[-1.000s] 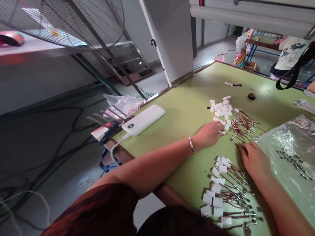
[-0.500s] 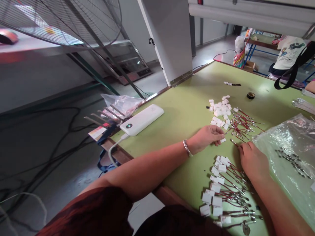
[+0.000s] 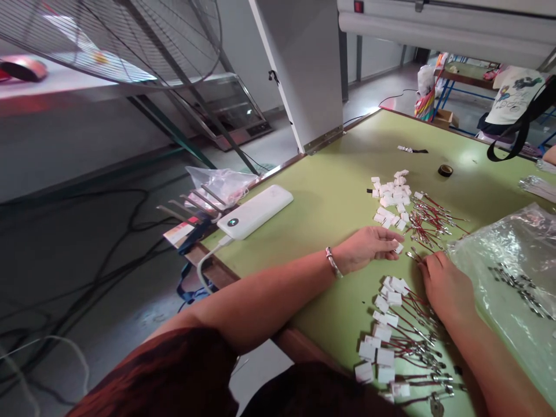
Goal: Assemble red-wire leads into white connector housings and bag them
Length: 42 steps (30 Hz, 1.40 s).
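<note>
A small white plastic connector housing (image 3: pixel 398 247) is pinched between the thumb and fingers of my left hand (image 3: pixel 377 244). My right hand (image 3: pixel 447 282) is closed on a short wire with metal terminals (image 3: pixel 414 255), whose ends point toward the housing; the two are apart. Beyond my left hand lies a pile of loose white housings (image 3: pixel 393 194). Next to that pile is a bunch of red wires with metal terminals (image 3: pixel 428 220). Nearer to me, several housings with red wires attached (image 3: pixel 384 332) lie in a column beside my right forearm.
A clear plastic bag (image 3: pixel 486 243) with metal terminals is at the right. A white power bank (image 3: pixel 256 212) with a cable lies by the table's left edge. Black tape (image 3: pixel 445 170) sits farther back. A fan (image 3: pixel 130 40) stands left; a person (image 3: pixel 512 95) is at the back right.
The housing in my left hand now shows more fully beyond the fingertips. A second terminal end has come into sight at my right fingertips. The view has shifted slightly.
</note>
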Available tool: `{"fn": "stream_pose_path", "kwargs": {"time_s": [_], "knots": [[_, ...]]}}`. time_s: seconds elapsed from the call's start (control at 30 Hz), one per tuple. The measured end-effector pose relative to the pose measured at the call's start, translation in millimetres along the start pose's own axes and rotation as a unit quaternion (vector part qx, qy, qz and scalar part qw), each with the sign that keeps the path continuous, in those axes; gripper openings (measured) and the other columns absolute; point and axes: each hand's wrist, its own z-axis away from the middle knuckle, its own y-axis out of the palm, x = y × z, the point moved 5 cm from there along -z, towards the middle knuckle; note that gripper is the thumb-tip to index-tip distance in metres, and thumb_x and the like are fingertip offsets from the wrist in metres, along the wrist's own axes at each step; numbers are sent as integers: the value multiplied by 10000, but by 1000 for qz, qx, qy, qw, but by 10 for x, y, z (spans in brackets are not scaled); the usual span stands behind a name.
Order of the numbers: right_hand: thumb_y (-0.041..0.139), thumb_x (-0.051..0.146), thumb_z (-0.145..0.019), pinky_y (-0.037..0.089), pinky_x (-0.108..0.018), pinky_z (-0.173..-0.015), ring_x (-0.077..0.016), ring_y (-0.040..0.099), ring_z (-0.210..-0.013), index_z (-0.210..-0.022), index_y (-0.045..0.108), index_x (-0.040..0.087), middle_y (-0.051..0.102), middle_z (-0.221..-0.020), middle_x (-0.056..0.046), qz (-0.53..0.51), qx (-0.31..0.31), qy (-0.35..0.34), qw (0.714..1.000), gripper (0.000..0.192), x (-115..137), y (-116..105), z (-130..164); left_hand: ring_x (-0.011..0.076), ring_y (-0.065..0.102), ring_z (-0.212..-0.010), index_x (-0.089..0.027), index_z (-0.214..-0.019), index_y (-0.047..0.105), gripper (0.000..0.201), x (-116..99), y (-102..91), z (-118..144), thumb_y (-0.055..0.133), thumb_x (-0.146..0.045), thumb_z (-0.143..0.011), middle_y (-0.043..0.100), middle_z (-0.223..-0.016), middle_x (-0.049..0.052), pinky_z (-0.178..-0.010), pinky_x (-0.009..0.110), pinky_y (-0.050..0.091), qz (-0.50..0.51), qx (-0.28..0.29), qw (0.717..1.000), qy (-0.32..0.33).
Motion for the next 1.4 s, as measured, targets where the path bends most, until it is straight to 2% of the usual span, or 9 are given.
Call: {"fn": "stream_pose_path", "kwargs": {"time_s": [0.13, 0.27, 0.5, 0.73, 1.07, 1.2, 1.3, 1.37, 1.4], "knots": [[419, 332, -931, 351, -271, -546, -164, 578, -636, -831, 566, 204, 654, -786, -34, -182, -38, -2, 983, 219, 1, -138, 29, 72, 583, -573, -111, -931, 667, 153, -7, 10, 14, 706, -172, -796, 654, -631, -1, -612, 233, 436, -22, 6, 1000, 12], [427, 379, -902, 354, -255, -516, -138, 505, -506, -768, 537, 213, 583, -583, 15, -335, 49, 12, 941, 240, 73, -155, 33, 75, 587, -566, -124, -904, 677, 196, 14, 31, 9, 753, -232, -759, 663, -631, 0, -603, 239, 438, -22, 30, 999, 15], [452, 466, -851, 335, -232, -467, -113, 402, -486, -646, 478, 208, 437, -519, 41, -471, 139, 90, 867, 331, 112, -176, 15, 70, 600, -551, -141, -868, 683, 186, 10, 32, 1, 766, -242, -735, 674, -633, -5, -559, 212, 434, -35, 50, 998, 20], [503, 418, -806, 299, -214, -462, -94, 338, -510, -633, 510, 187, 374, -545, 50, -523, 190, 137, 819, 288, 78, -119, 77, 89, 605, -553, -144, -879, 676, 143, -20, 155, 41, 717, -211, -759, 650, -593, -15, -595, 242, 500, -174, 119, 976, 57], [452, 447, -847, 363, -243, -508, -128, 437, -525, -662, 517, 204, 486, -547, 30, -442, 106, 79, 887, 312, 97, -80, 84, 83, 561, -537, -147, -835, 609, 115, 98, 254, 53, 676, -226, -787, 584, -574, -36, -532, 216, 464, -247, 108, 962, 53], [451, 418, -863, 385, -251, -529, -134, 479, -535, -680, 543, 207, 548, -577, 22, -417, 152, 43, 895, 294, 128, -74, 126, 106, 564, -698, -166, -929, 675, 231, -96, 214, 54, 729, -323, -768, 633, -805, 17, -639, 232, 463, -405, 100, 894, 162], [469, 373, -876, 405, -253, -577, -136, 524, -588, -689, 586, 211, 595, -628, 17, -413, 194, -26, 889, 274, 198, -101, 152, 190, 563, -872, -143, -1024, 672, 358, -340, 6, -11, 696, -422, -801, 617, -961, 84, -802, 331, 477, -538, -76, 808, 229], [474, 365, -885, 415, -261, -618, -142, 555, -640, -710, 616, 214, 625, -684, 8, -389, 152, -37, 908, 271, 157, -129, 117, 246, 539, -960, -112, -1050, 657, 379, -445, -120, -64, 647, -428, -840, 590, -1006, 119, -869, 403, 463, -606, -186, 738, 232], [480, 372, -885, 417, -271, -634, -150, 568, -663, -738, 629, 215, 640, -724, 0, -359, 110, -19, 927, 262, 97, -138, 83, 265, 526, -989, -107, -1049, 654, 378, -460, -148, -99, 642, -425, -844, 578, -1015, 126, -883, 422, 458, -634, -205, 710, 227]]}}
